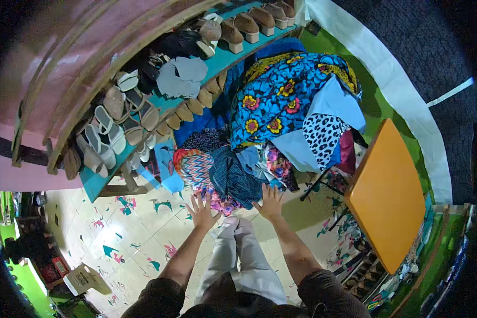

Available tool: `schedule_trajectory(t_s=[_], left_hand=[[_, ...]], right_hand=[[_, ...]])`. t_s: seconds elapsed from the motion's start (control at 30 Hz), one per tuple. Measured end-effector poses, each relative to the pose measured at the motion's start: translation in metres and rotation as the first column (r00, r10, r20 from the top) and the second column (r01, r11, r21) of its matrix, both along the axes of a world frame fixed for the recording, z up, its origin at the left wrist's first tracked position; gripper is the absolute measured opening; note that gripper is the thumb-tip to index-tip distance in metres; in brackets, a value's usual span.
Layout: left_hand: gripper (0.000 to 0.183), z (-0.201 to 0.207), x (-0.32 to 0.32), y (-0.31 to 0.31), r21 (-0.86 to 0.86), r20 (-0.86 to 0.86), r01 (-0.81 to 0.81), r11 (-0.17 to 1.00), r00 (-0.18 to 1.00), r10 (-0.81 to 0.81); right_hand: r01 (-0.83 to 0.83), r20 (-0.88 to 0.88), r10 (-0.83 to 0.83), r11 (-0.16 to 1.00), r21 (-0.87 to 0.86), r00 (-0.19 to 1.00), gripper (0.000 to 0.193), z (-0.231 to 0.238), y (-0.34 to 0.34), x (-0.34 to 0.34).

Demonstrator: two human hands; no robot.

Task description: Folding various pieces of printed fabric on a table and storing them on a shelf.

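Observation:
My left hand [202,213] is spread open, palm down, in front of a pile of fabric, its fingertips near a pink and purple floral cloth [226,203]. To the right, my right hand [271,202] is also open with fingers apart, close to the lower edge of a dark teal patterned cloth [233,177]. Neither hand holds anything. Beside the dark cloth lies a red zigzag-patterned cloth [197,168]. Behind them rises a large blue floral fabric bundle [281,100], with light blue pieces and a leopard-print piece [323,139] on its right side.
A teal bench [225,62] on the left carries rows of shoes and sandals [110,130], with wooden shoe lasts [184,112] along its edge. An orange tabletop [389,196] stands at the right. Fabric scraps [110,250] litter the tiled floor; an open carton [85,280] sits lower left.

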State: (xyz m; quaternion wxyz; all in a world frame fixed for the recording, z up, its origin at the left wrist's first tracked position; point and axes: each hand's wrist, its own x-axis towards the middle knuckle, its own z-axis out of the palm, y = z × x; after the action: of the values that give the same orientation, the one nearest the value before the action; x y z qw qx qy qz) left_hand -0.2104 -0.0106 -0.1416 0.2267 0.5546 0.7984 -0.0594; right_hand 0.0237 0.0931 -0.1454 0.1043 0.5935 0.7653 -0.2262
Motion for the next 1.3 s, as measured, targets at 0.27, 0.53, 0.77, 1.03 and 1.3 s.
schedule_trajectory(t_s=[0.27, 0.53, 0.77, 1.03, 1.3], left_hand=[[0.107, -0.203, -0.023, 0.024, -0.009, 0.159, -0.154, 0.988, 0.975, 0.154], [0.13, -0.422, -0.076, 0.045, -0.161, 0.277, -0.697, 0.699, 0.648, 0.71], [0.122, -0.552, -0.033, 0.124, -0.291, 0.437, -0.856, 0.427, 0.279, 0.855], [0.061, -0.56, 0.019, 0.159, -0.581, 0.728, -0.598, 0.553, -0.078, 0.681], [0.045, -0.341, -0.045, 0.082, -0.65, 0.755, -0.381, 0.658, -0.419, 0.504]], right_hand=[[0.198, -0.062, -0.206, 0.974, -0.109, 0.977, 0.108, -0.189, 0.032, 0.025], [0.584, -0.337, -0.656, 0.755, -0.297, 0.676, 0.118, -0.401, 0.04, 0.042], [0.782, -0.253, -0.867, 0.497, -0.377, 0.429, 0.091, -0.514, 0.046, 0.041], [0.228, -0.711, -0.703, 0.694, -0.682, 0.012, 0.025, -0.579, 0.054, 0.042], [0.034, -0.407, -0.874, 0.413, -0.91, -0.265, 0.049, -0.331, 0.006, -0.041]])
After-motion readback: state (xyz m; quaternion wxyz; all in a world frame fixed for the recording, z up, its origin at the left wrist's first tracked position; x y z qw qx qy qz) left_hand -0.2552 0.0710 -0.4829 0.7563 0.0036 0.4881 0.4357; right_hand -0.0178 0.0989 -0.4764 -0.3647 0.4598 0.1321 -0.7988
